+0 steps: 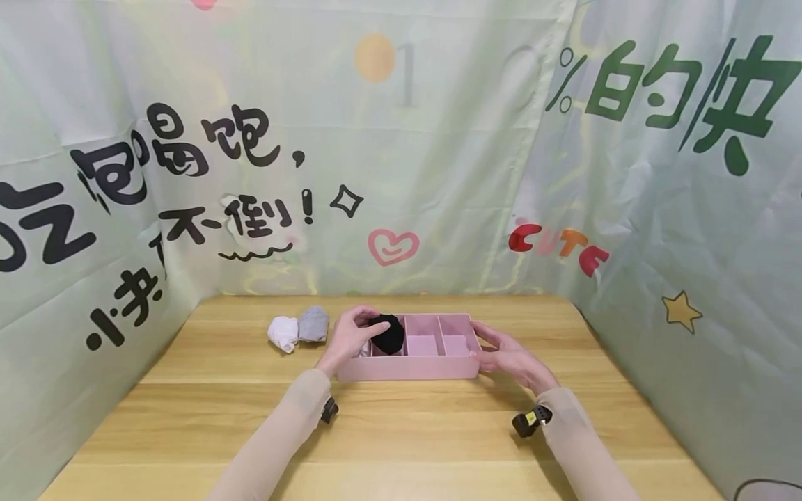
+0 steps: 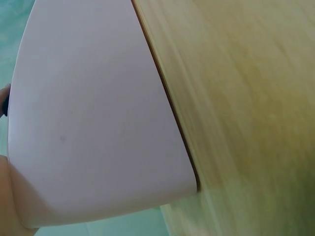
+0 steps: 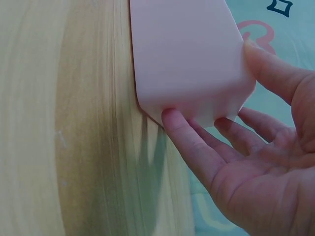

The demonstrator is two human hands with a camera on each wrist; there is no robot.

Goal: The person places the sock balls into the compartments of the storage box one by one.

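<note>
My left hand (image 1: 352, 335) pinches a black balled-up sock (image 1: 390, 335) over the left part of a pink divided box (image 1: 407, 369). In the left wrist view the box's front wall (image 2: 93, 118) fills much of the frame, and only bits of that hand show at the left edge. My right hand (image 1: 510, 356) holds the box's right end. The right wrist view shows the thumb (image 3: 275, 71) up at the rim and fingertips against the end wall (image 3: 182, 105). Something pale (image 1: 363, 351) lies in the leftmost compartment, partly hidden by the left hand.
Left of the box, a white balled-up sock (image 1: 284, 334) and a grey one (image 1: 313, 324) lie side by side on the wooden table (image 1: 407, 431). Printed curtains (image 1: 464, 209) hang behind the table and along both sides.
</note>
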